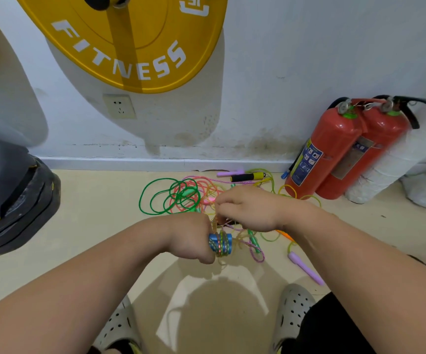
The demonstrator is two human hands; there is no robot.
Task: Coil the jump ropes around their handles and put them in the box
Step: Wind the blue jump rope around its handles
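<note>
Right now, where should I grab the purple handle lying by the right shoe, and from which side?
Take the purple handle at mid-shaft from above, fingers across its narrow width. It lies flat and diagonal on the floor, apart from the tangle, with rope leaving its far end, so the middle is probably clearest.

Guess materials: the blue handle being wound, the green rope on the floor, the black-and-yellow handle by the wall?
blue handle: likely hard plastic; glossy highlights.
green rope: probably tinted translucent PVC cord; shiny, lies in springy loops.
black-and-yellow handle: black part looks matte, perhaps a foam grip; too small to confirm.
</note>
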